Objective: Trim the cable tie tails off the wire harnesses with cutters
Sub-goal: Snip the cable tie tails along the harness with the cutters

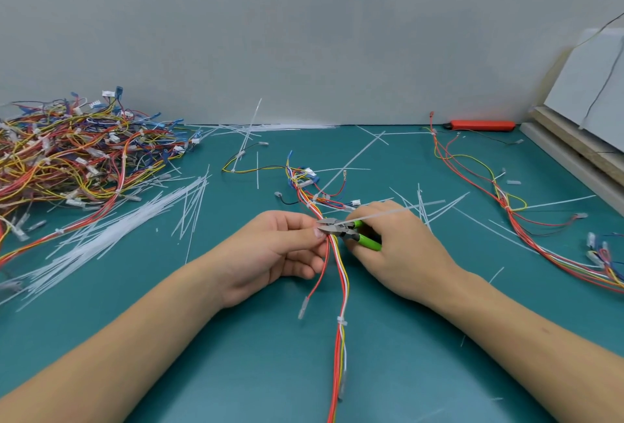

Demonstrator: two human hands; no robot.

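Note:
A wire harness of red, yellow and white wires runs from the mat's middle toward me. My left hand pinches it at a cable tie, thumb against the bundle. My right hand grips green-handled cutters, whose metal jaws sit at that tie right beside my left thumb. The tie's white tail sticks out to the right over my right hand. Lower down the harness is another tie with a short stub.
A big heap of harnesses fills the far left of the green mat. Loose tie strips lie left and centre. Another harness lies at right. An orange tool rests by the wall; boards lean at far right.

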